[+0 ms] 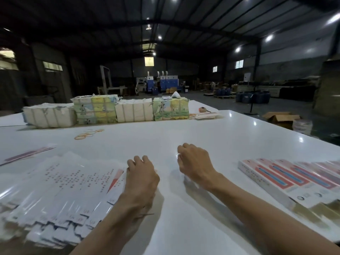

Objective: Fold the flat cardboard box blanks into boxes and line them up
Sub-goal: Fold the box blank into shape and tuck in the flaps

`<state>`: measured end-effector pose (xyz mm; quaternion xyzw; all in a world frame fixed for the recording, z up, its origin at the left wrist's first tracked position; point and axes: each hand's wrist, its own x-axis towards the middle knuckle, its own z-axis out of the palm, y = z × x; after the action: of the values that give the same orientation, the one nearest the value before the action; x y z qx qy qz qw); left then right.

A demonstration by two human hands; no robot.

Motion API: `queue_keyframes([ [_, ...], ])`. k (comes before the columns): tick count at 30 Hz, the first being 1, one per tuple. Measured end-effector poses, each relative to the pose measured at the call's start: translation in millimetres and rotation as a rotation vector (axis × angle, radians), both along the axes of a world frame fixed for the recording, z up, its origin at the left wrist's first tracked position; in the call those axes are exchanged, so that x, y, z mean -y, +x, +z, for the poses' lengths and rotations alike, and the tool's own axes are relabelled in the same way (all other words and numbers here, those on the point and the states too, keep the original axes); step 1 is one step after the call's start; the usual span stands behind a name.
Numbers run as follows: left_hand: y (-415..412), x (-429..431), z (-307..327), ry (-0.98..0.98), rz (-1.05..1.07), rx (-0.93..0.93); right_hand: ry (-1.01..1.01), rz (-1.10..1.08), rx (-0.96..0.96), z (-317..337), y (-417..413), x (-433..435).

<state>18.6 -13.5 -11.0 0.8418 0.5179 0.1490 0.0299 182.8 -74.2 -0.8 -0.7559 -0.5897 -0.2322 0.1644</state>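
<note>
A fanned pile of flat white box blanks (60, 188) with red print lies on the white table (165, 137) at the near left. My left hand (140, 176) rests, fingers curled, on the pile's right edge, touching the rightmost blank. My right hand (195, 161) hovers over bare table in the middle, fingers curled and holding nothing. A row of folded pink-and-white boxes (287, 179) lies side by side at the near right.
Bundled stacks of blanks (110, 111) stand in a row across the far side of the table. Loose rubber bands (88, 134) lie in front of them. A few flat blanks (27, 154) sit at the far left. A warehouse floor with an open carton (281, 117) lies beyond.
</note>
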Motion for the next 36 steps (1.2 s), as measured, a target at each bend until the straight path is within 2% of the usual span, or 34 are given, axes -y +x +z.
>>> queue_keyframes([
  [2,-4.3,-2.1,-5.1,0.026,0.021,-0.211,0.017,0.012,-0.027,-13.6,1.7,-5.3],
  [3,-5.0,-3.8,-6.6,0.015,0.020,-0.257,0.018,0.013,-0.052,-19.7,4.4,-5.9],
  [7,-0.9,-7.8,-0.7,-0.089,0.045,-0.192,0.032,0.015,-0.145,-32.2,18.2,-5.9],
  [11,-5.9,-9.8,9.6,-0.171,0.002,-0.269,0.076,0.007,-0.264,-36.1,26.0,-8.9],
  [18,-21.7,-14.6,33.9,-0.088,0.103,-0.196,0.135,0.039,-0.340,-33.5,25.6,-11.1],
  [21,-26.1,-16.2,37.1,-0.018,0.087,-0.210,0.142,0.045,-0.347,-31.6,24.4,-10.4],
  [25,-31.6,-21.8,38.1,-0.008,0.075,-0.119,0.138,0.062,-0.365,-31.6,23.6,-8.8],
  [32,-31.7,-30.2,29.6,0.284,-0.017,-0.250,0.136,0.073,-0.400,-31.7,23.7,-7.2],
  [36,-27.0,-27.9,38.8,0.208,-0.057,-0.081,0.138,0.117,-0.401,-32.7,23.2,-7.8],
])
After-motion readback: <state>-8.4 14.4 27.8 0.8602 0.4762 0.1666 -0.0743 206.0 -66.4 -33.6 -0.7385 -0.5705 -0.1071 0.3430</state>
